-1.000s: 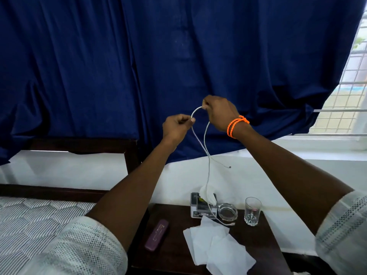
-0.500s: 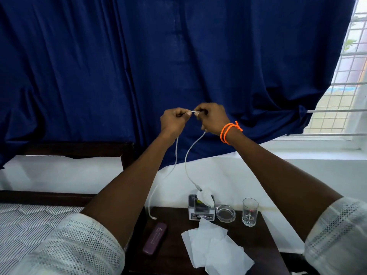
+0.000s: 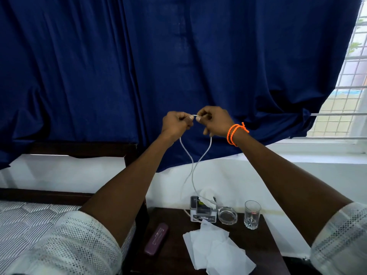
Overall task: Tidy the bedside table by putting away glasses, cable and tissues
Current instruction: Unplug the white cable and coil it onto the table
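Observation:
My left hand (image 3: pixel 176 123) and my right hand (image 3: pixel 215 121) are raised side by side in front of the curtain, both pinching a thin white cable (image 3: pixel 192 171). Two strands of it hang from my fists, cross, and drop toward the tissue box (image 3: pixel 201 212). Loose white tissues (image 3: pixel 216 249) lie crumpled at the front of the dark bedside table (image 3: pixel 174 247). A purple glasses case (image 3: pixel 156 238) rests, closed, near the table's left edge.
A glass ashtray (image 3: pixel 227 215) and a drinking glass (image 3: pixel 252 214) stand right of the tissue box. A bed with a striped mattress (image 3: pixel 29 219) is at the left. A dark blue curtain (image 3: pixel 139 66) hangs behind, and a grilled window (image 3: pixel 349 96) shows at right.
My hands came together from a wider loop and dropped slightly. The free cable end that swung out to the left now hangs back under my hands, crossing the other strand.

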Demonstrator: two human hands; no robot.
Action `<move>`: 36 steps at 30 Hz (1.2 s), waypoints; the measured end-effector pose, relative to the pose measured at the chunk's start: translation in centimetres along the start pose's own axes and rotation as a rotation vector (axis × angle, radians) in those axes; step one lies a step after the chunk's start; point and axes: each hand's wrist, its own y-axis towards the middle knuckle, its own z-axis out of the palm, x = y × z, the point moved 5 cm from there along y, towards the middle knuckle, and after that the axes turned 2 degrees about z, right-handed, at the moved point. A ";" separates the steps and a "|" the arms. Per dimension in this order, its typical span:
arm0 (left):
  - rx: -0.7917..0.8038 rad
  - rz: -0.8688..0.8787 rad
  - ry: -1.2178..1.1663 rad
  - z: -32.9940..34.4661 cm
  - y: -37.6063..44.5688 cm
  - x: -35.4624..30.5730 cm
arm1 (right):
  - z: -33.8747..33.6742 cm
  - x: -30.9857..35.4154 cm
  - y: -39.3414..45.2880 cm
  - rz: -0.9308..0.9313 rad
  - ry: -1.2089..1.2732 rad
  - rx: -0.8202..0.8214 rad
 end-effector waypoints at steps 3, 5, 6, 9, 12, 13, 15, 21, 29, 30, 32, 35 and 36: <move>0.012 0.013 -0.009 0.6 -0.2 -0.1 | -0.5 0.1 0.3 -0.006 -0.032 -0.038; -0.012 0.020 0.006 0.8 -0.6 0.3 | -1.3 -0.2 0.3 0.020 -0.016 -0.125; -0.021 0.023 0.029 0.8 -0.8 0.6 | -1.7 -0.5 0.3 0.038 0.001 -0.163; -0.031 0.016 0.044 1.0 -1.2 1.2 | -2.2 -1.5 0.0 0.100 0.020 -0.117; -0.048 0.020 0.013 1.0 -0.8 0.8 | -1.6 -2.2 -0.5 0.082 -0.007 0.018; -0.044 0.030 0.011 1.1 -0.6 0.4 | -1.6 -2.1 -0.7 0.052 0.000 0.027; -0.030 0.041 0.023 1.6 -0.4 -0.3 | -1.4 -1.7 -0.8 -0.006 0.001 0.028; -0.039 0.032 -0.037 2.4 -0.7 -0.3 | -1.9 -1.1 -0.3 -0.046 -0.068 -0.125; -0.061 -0.030 -0.177 1.6 -0.6 0.4 | -1.9 -2.4 -1.1 0.049 0.069 -0.091; -0.052 -0.015 -0.160 1.7 -0.4 0.0 | -1.6 -2.1 -1.2 0.022 0.082 -0.070; -0.042 0.009 -0.129 1.8 -0.1 -0.7 | -1.2 -1.3 -1.2 -0.023 0.051 -0.066; -0.026 0.001 -0.120 2.0 -0.2 -0.8 | -1.7 -0.8 -1.0 -0.017 0.013 -0.164; -0.016 -0.017 -0.119 2.2 -0.3 -0.6 | -1.9 -0.9 -0.9 0.003 0.029 -0.208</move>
